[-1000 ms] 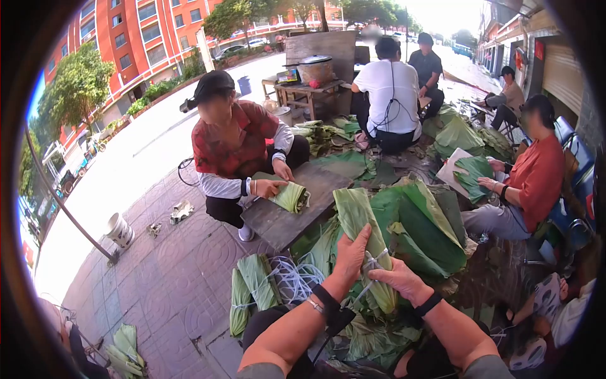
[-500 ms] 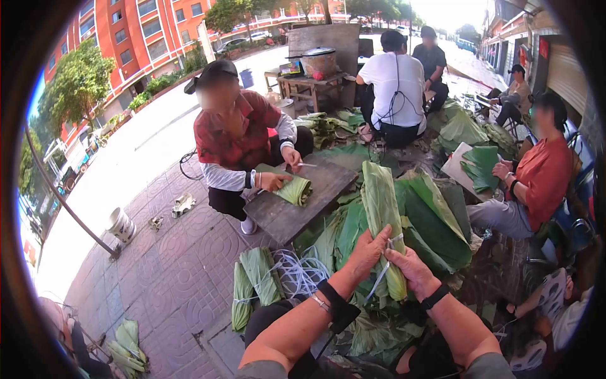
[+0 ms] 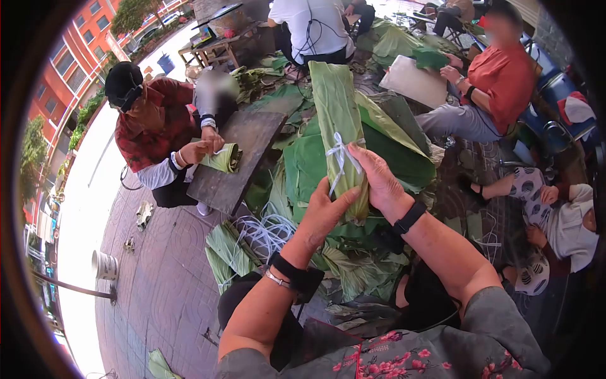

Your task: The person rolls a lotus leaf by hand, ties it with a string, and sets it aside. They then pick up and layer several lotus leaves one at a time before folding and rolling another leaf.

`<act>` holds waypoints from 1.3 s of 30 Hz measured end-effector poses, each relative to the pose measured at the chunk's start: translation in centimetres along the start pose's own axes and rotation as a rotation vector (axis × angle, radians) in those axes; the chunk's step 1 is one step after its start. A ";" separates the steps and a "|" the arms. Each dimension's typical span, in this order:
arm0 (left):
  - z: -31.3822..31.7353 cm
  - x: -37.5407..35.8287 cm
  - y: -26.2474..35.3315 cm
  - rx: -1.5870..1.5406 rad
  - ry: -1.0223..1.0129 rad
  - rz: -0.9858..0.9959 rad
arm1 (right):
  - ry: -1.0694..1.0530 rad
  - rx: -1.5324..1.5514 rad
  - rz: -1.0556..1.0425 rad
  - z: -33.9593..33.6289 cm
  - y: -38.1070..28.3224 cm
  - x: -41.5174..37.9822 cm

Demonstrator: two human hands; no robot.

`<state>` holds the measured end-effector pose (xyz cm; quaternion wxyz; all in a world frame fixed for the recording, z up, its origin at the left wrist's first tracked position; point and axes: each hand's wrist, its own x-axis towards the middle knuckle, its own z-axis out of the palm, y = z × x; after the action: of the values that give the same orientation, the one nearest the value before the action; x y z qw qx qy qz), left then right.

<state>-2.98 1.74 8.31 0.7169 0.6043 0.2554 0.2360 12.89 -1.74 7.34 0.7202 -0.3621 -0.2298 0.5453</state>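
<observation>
A long bundle of folded green leaves (image 3: 334, 101) stands tilted upright in front of me, with a white string (image 3: 341, 150) tied in a bow around its middle. My left hand (image 3: 327, 211) grips its lower left side, thumb across the front. My right hand (image 3: 377, 178) is closed on the right edge beside the bow; its fingers behind the bundle are hidden. Large flat green leaves (image 3: 398, 151) lie heaped behind the bundle. Left of my left wrist are a tangle of loose white strings (image 3: 265, 228) and some tied leaf bundles (image 3: 228, 254).
A person in a red patterned shirt (image 3: 136, 136) folds leaves on a dark board (image 3: 249, 136) at the left. Another in a red top (image 3: 499, 82) sits at the right with a pale board (image 3: 415, 81). A white bucket (image 3: 105, 265) stands on the pavement.
The view has tipped down and swung right. My right hand has moved up the bundle to beside the string, and a bow now shows at its middle. The left hand sits lower on the bundle.
</observation>
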 end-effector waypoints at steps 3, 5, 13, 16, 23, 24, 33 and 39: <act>0.3 0.0 -0.4 0.005 0.023 0.040 | -0.028 -0.046 -0.007 -0.3 -0.5 -0.1; 0.4 -0.1 -0.7 0.038 0.014 0.077 | -0.075 -0.086 0.001 -0.2 -1.4 -0.1; 1.9 -0.3 -1.0 0.074 0.037 0.097 | -0.109 -0.092 -0.016 -1.2 -3.6 -0.5; 1.1 0.8 -0.1 0.060 0.213 0.112 | -0.115 -0.130 -0.033 -1.4 -3.5 -0.7; 0.6 1.1 -0.1 0.143 0.246 0.127 | -0.145 -0.217 -0.051 -1.6 -2.5 -1.0; 0.7 1.0 -0.2 0.127 0.252 0.125 | -0.144 -0.226 -0.057 -1.7 -2.4 -0.9; 1.0 1.3 -1.4 -0.263 0.271 0.005 | -0.065 -0.127 -0.089 -1.1 -1.1 -1.3; 1.3 1.1 -1.3 -0.281 0.302 -0.042 | -0.032 -0.078 -0.082 -1.1 -0.1 -1.0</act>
<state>-1.24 1.31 7.08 0.7526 0.4505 0.3371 0.3421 13.50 -2.98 6.80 0.7235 -0.3715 -0.2772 0.5116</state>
